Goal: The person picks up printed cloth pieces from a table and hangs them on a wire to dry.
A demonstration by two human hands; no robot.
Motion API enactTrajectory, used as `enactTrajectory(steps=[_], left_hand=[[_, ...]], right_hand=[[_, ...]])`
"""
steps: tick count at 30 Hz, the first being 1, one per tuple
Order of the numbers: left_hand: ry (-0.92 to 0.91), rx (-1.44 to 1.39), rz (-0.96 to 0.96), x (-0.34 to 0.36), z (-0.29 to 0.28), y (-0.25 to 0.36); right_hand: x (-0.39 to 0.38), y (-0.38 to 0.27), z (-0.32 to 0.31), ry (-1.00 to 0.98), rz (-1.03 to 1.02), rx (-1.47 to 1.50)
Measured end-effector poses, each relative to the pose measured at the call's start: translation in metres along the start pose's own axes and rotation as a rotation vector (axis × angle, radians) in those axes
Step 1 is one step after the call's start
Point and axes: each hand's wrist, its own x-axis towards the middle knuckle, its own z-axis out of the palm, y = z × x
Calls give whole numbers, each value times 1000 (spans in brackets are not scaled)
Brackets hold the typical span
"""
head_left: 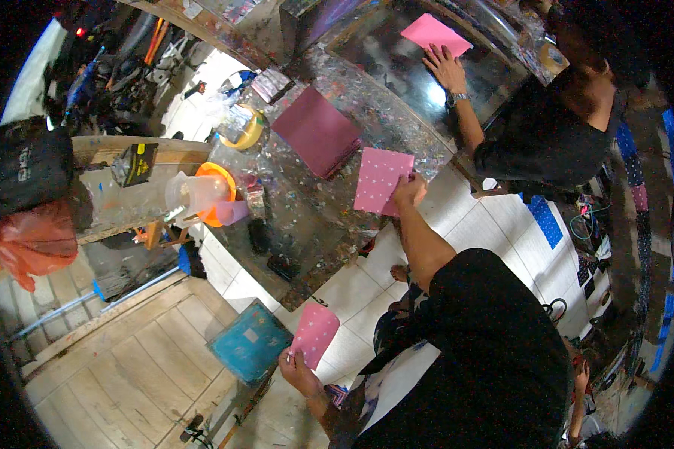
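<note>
My right hand (pixel 410 192) is closed on the edge of a pink sheet with small white marks (pixel 374 179), which lies over the front edge of the dark, paint-spotted table (pixel 299 224). Lower down, my left hand (pixel 301 376) pinches the lower corner of a second pink patterned sheet (pixel 316 333), held off the table and slightly curved. Beside that sheet is a flat teal square (pixel 249 342). A stack of maroon sheets (pixel 317 133) rests on the table, left of my right hand. Whether the sheets are paper or cloth, I cannot tell.
Across the table, another person's hand (pixel 446 73) presses a plain pink sheet (pixel 436 34) on a dark glossy panel (pixel 382 60). An orange bowl (pixel 219 196), a clear plastic container (pixel 187 193) and a yellow tape roll (pixel 249 129) stand at the left. A red plastic bag (pixel 37 238) hangs farther left.
</note>
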Motion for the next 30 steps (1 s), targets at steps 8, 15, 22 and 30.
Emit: enactTrajectory(steps=[8, 15, 22, 30], left_hand=[[24, 73, -26, 9, 12, 17], [-136, -185, 38, 40, -2, 22], [-444, -175, 160, 88, -5, 32], [-863, -68, 469, 105, 40, 37]], right_hand=[[10, 3, 17, -102, 343, -71], [3, 7, -5, 9, 80, 277], [-47, -8, -147, -476, 11, 828], [-91, 34, -347, -530, -109, 977]])
